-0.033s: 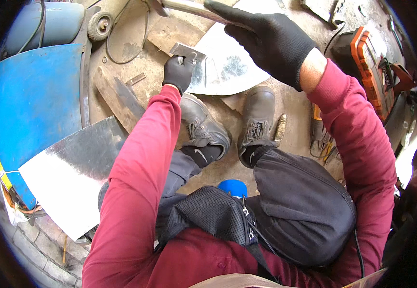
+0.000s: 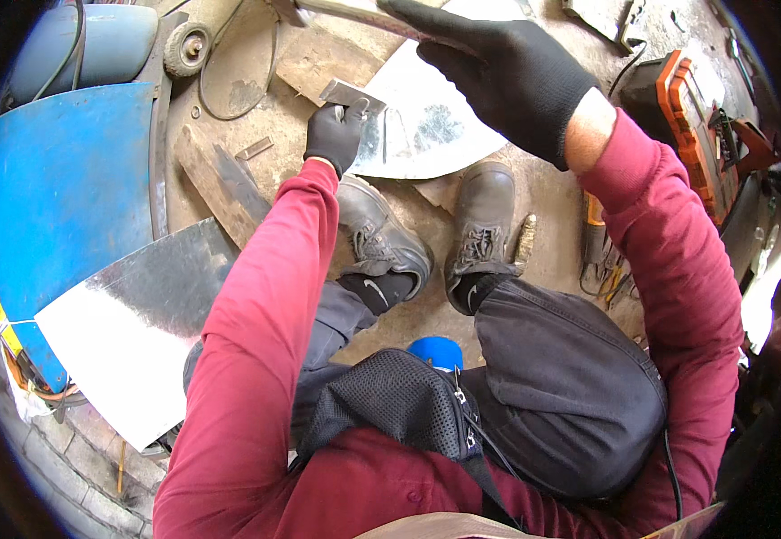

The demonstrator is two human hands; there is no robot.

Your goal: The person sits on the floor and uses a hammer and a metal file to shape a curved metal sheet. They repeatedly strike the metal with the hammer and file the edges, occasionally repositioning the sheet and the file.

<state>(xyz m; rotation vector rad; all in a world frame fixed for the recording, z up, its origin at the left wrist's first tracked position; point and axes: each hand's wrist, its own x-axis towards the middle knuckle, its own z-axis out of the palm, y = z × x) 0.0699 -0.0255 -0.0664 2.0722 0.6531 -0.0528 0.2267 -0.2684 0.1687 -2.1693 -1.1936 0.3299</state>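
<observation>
My right hand (image 2: 520,81), in a black glove, is raised at the top of the head view and closed round the handle of a hammer (image 2: 359,13). The hammer's head lies up and left, partly cut off by the top edge. Below it, my gloved left hand (image 2: 335,136) grips a short flat metal bar (image 2: 351,95). The bar rests across the left side of a shiny sheet of metal (image 2: 444,135) on the ground. That sheet lies just beyond my shoes, and my right hand hides part of it.
At the left a blue curved panel (image 2: 67,198) stands beside another shiny sheet (image 2: 139,314). Wooden blocks (image 2: 220,184) lie near my left arm. An orange-and-black toolbox (image 2: 691,135) and hand tools (image 2: 599,251) are at the right. A small wheel (image 2: 187,47) sits at the upper left.
My right hand and the hammer have shifted very slightly up and left. My left hand and the metal bar look the same.
</observation>
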